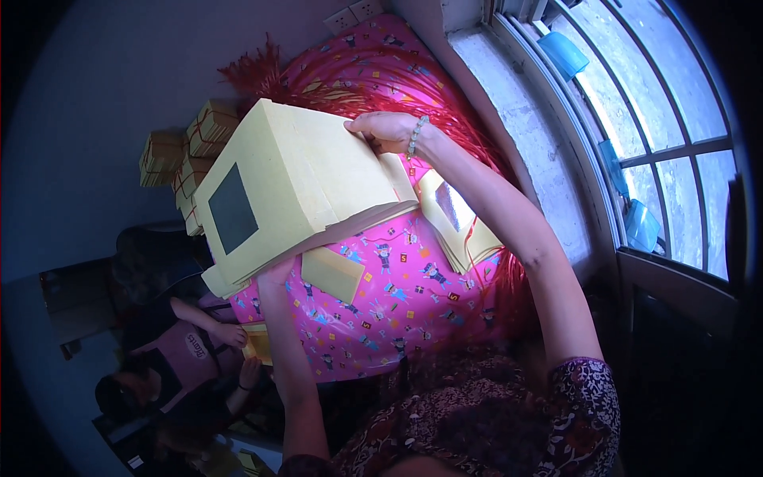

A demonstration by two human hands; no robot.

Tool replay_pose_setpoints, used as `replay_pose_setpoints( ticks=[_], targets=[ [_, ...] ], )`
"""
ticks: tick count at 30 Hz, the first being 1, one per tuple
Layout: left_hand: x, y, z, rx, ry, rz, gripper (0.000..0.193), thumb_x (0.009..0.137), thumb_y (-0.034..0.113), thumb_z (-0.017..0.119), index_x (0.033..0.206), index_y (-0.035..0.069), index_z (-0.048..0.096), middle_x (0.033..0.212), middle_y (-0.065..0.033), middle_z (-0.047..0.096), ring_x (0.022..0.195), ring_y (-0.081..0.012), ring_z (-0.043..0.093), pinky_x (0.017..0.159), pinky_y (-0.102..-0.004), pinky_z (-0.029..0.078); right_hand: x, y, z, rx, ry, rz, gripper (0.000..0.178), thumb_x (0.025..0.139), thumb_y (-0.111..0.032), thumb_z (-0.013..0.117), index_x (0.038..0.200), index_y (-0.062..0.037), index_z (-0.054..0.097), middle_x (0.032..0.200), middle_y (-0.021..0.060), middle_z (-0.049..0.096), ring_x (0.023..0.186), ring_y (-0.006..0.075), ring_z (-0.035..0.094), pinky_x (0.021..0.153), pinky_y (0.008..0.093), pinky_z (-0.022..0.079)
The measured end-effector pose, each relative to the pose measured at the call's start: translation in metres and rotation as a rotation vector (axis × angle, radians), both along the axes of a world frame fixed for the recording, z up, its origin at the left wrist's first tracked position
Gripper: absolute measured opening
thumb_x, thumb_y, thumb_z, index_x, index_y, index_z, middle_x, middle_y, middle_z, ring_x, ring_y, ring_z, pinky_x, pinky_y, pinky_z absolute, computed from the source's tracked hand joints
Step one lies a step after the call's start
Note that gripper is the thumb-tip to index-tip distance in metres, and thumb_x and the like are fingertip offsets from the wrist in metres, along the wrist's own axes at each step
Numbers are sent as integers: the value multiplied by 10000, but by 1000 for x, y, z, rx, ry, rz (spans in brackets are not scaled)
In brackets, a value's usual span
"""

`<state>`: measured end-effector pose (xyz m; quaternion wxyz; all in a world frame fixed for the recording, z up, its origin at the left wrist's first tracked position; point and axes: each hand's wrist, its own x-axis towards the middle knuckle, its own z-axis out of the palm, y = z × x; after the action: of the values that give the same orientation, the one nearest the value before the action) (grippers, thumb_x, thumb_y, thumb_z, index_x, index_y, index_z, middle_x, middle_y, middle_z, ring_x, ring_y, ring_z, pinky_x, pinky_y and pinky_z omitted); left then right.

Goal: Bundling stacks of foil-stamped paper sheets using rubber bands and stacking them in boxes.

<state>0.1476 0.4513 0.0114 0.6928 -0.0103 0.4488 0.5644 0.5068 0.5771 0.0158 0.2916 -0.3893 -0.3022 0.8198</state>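
Beyond the right hand and off to its left runs a pale wall, sockets set in it. To the hand's right, a grey sill lies before a barred window, bright with daylight. Beneath the hand stands a pink-covered table; farther left, the room dims.

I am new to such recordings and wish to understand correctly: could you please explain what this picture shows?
There is no machine: a person works bare-handed, and a camera worn on the head looks down. The right hand holds the upper edge of a pale-yellow paper stack with a dark window; the left hand is at its lower edge, partly hidden. On the pink patterned tablecloth lie a smaller yellow paper piece, another windowed paper stack and many red strings.
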Motion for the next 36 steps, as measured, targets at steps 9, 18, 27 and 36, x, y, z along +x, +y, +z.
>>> replay_pose_setpoints(
  ticks=[9,18,27,36],
  targets=[
    [14,-7,27,-40,86,47,484,935,402,399,1305,91,431,1349,-130,443,1267,-315,389,1059,-499,300,-6,-17,5,17,189,24,299,935,-350,509,1117,-114,482,1047,54,557,945,131,585,793,355,522],
    [8,-5,33,22,58,20,531,932,444,370,1328,93,401,1354,-130,426,1274,-326,371,1058,-537,280,-25,-27,11,-119,424,-78,450,910,-348,551,1216,-20,512,1191,106,567,1086,183,550,931,351,451],
    [2,-7,31,40,52,-14,538,953,436,316,1364,89,328,1385,-108,382,1286,-276,356,1083,-463,271,-28,-28,5,-172,589,0,507,929,-362,514,1282,-4,450,1264,138,526,1161,213,516,994,371,415],
    [-4,-7,39,58,104,-80,529,961,418,301,1371,84,306,1378,-124,378,1285,-285,348,1075,-471,285,-36,-34,2,-215,591,-23,513,924,-399,507,1301,-55,451,1286,120,510,1176,229,501,999,406,398]
  ],
)
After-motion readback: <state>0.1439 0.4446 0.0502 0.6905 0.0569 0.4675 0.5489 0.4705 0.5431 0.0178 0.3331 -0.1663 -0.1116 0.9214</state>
